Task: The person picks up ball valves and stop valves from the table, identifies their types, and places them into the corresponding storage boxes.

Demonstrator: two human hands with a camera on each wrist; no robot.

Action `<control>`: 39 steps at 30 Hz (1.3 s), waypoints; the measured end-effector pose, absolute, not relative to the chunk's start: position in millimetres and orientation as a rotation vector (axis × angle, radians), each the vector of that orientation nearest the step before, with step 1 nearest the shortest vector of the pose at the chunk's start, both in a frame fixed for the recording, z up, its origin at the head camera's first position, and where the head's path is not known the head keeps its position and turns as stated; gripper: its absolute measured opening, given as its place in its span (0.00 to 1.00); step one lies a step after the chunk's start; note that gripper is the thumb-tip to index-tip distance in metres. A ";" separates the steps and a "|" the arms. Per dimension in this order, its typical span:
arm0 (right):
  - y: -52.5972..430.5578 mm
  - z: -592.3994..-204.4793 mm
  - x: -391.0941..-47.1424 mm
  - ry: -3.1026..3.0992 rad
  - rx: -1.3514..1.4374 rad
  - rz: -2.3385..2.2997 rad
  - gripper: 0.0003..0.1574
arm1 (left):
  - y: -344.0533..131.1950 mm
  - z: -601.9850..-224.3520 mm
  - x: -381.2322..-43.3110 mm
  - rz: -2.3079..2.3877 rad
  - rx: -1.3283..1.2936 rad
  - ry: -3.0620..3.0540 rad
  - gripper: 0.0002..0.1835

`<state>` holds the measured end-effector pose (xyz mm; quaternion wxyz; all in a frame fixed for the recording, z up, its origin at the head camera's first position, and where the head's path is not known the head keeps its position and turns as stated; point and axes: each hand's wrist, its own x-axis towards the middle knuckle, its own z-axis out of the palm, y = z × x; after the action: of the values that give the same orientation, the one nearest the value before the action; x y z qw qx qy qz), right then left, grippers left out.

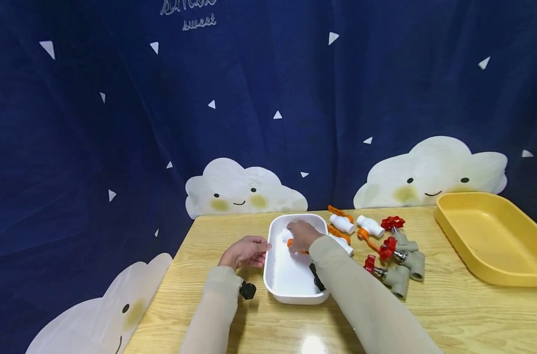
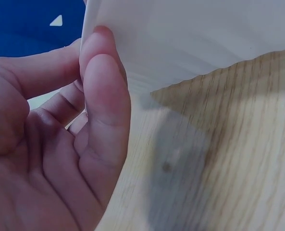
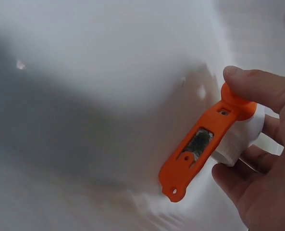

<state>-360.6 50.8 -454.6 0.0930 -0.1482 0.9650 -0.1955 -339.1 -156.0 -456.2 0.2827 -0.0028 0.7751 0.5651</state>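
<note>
A white plastic tray (image 1: 289, 282) stands on the wooden table in front of me. My left hand (image 1: 248, 251) pinches its left rim; in the left wrist view, the thumb and fingers (image 2: 106, 96) lie on either side of the thin wall. Inside the tray's far part, my right hand (image 1: 304, 236) holds a white ball valve with an orange lever handle (image 3: 195, 149). The right wrist view shows the thumb on the handle's round hub and fingers around the white body. The lever points away from the palm, over the tray floor.
Right of the tray lie several more white ball valves (image 1: 342, 223) with orange handles. Beside them are three grey pipe valves (image 1: 398, 279) with red handwheels. A yellow tray (image 1: 476, 268) stands at the far right. A dark blue curtain (image 1: 268, 64) hangs behind the table.
</note>
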 end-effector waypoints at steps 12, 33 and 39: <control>49.6 -449.8 -352.9 2.787 -0.406 -0.619 0.48 | -155.0 -455.9 -338.2 1.536 -0.017 2.042 0.06; 29.3 -394.4 -337.3 2.841 -0.615 -0.559 0.38 | -156.3 -454.4 -338.2 1.505 -0.004 2.080 0.06; 34.5 -390.8 -332.2 2.866 -0.694 -0.602 0.34 | -153.3 -452.6 -336.8 1.487 -0.014 2.099 0.06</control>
<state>-332.2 34.5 -390.8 0.0657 -0.2302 0.9502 -0.1995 -336.8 -153.3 -452.6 0.2807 -0.0051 0.7832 0.5549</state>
